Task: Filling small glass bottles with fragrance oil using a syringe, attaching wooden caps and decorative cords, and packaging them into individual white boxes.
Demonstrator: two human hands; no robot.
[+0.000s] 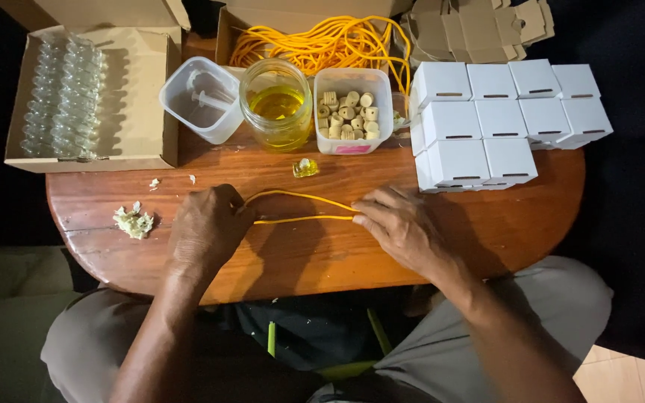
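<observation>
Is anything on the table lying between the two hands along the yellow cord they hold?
Nothing visible. The yellow cord runs over bare wood between the left hand and the right hand; the small glass bottle lies behind it.

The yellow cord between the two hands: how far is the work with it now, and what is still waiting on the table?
Done, it seems: ten white boxes stand closed in a stack. In hand: the left hand and right hand hold a doubled yellow cord between them on the wooden table. Left: one small filled bottle lies loose, empty vials fill a carton, and a bundle of cord, corks and a jar of yellow liquid remain.
</observation>
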